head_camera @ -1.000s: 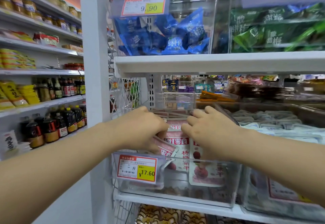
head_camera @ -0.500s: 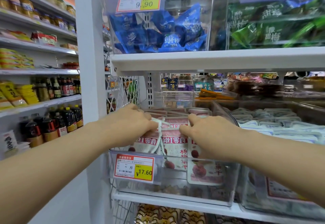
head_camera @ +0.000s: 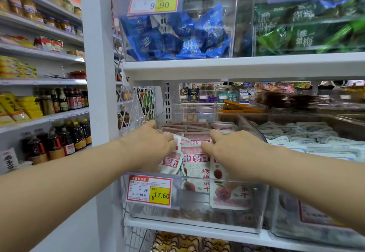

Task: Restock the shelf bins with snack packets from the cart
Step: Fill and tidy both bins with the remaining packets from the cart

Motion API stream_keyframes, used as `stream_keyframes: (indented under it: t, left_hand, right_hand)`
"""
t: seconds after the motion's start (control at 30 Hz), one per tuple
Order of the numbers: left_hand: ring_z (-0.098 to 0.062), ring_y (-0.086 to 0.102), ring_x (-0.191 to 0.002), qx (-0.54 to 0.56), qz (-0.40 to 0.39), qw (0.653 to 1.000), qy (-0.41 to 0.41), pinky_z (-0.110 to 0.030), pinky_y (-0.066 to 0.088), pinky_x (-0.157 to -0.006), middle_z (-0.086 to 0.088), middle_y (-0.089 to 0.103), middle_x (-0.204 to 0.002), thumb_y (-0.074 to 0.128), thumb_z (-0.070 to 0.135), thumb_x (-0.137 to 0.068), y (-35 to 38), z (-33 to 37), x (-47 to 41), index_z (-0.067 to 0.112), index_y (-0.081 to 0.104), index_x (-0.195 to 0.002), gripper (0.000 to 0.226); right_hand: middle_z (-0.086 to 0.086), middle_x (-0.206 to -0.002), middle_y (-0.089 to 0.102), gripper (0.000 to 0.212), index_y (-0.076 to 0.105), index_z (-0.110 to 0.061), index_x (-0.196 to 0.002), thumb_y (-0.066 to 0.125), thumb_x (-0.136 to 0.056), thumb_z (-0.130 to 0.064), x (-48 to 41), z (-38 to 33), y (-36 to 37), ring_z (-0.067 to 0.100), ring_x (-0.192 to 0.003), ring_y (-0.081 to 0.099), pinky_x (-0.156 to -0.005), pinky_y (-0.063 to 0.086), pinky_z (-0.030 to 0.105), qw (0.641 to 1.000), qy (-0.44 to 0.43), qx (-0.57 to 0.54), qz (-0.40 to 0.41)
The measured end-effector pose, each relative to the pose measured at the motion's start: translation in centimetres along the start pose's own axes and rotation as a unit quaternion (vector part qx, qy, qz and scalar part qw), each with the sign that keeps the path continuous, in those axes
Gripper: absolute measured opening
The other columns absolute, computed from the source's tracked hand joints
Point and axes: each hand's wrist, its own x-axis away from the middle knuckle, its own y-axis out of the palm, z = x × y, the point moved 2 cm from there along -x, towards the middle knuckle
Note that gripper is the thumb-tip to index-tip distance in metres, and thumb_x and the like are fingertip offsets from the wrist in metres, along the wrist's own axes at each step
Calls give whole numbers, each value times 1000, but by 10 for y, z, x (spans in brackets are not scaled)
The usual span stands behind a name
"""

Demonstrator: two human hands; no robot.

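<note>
As if to keep them upright in the clear bin (head_camera: 193,222), the left hand (head_camera: 152,147) gripped a bayberry packet (head_camera: 170,163) at nine o'clock while the right hand (head_camera: 235,151), fingers fairly straight, steadied others at three.

Clear glossy plastic bin (head_camera: 197,222), glossy film snack packets (head_camera: 195,164), smooth white-painted shelf (head_camera: 237,67)

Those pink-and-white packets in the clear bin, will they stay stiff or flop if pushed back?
Probably floppy: the pink-and-white packets bend beside the left hand. Likely light, being flat thin pouches. Standing on edge in the clear bin, the row may slump or fan when pushed.
</note>
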Motion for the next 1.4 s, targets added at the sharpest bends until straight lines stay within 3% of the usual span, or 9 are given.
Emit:
stream_keyframes:
  t: [0.17,0.37,0.5,0.6,0.73,0.87,1.03,1.2,1.4]
  left_hand:
    - [-27,56,-106,-33,44,998,-33,-45,35,-98,-6,53,-115,54,36,-92,3,-1,-1,14,46,-127,42]
    - [-27,55,-106,-50,74,996,4,-44,42,-94,-7,48,-120,49,25,-97,3,3,-6,15,48,-135,39]
    - [-26,62,-101,-1,61,998,5,-45,44,-100,-5,53,-123,52,15,-95,3,-3,-1,17,47,-134,39]
    - [-25,62,-98,28,60,998,4,-44,47,-97,-3,53,-121,61,31,-93,-2,-6,3,19,48,-133,44]
    - [-24,59,-102,45,50,998,2,-39,48,-94,-2,52,-120,62,67,-83,-10,-5,5,17,47,-131,71]
    - [-24,58,-108,73,86,994,-3,-38,47,-93,0,49,-127,63,69,-80,-7,-4,6,19,37,-134,78]
    - [-26,57,-101,127,100,987,17,-41,49,-82,0,42,-120,64,53,-86,-7,1,4,29,43,-136,60]
    - [-23,54,-102,166,91,982,16,-40,48,-84,3,44,-117,70,50,-83,-10,-3,8,25,52,-129,56]
    - [-17,60,-107,109,54,992,-24,-34,36,-93,7,66,-115,67,57,-84,-7,-14,14,30,57,-117,44]
  right_hand:
    - [10,-122,41,49,35,-18,-133,57,-90,-11,0,-2,-2,27,-69,48,-48,28,31,999,18,30,3]
    - [11,-126,43,54,33,-17,-139,58,-92,-10,-5,-4,-1,30,-94,62,-48,29,33,999,1,53,-10]
    - [10,-124,45,53,34,-20,-139,57,-92,-14,0,-1,-6,29,-88,59,-48,28,30,999,-5,36,-19]
    - [7,-124,45,52,36,-22,-138,59,-92,-23,2,2,-11,27,-88,58,-51,29,32,1000,-6,19,-15]
    - [7,-123,45,52,37,-23,-136,60,-90,-28,5,2,-9,30,-95,62,-61,39,34,1000,-6,-7,9]
    - [4,-122,45,53,37,-24,-132,63,-88,-39,8,2,-8,29,-92,62,-63,40,34,999,-1,-21,44]
    - [-1,-115,55,54,48,-26,-123,70,-81,-53,0,-4,-17,28,-100,63,-69,45,34,989,-7,-92,112]
    - [-7,-74,60,17,71,-18,-92,76,-83,-33,-13,-19,-18,15,-73,56,-66,46,28,959,-66,-271,45]
    - [-8,-92,74,20,73,-28,-112,69,-93,-28,-28,-19,-11,6,-73,58,-76,49,25,918,-132,-365,-87]
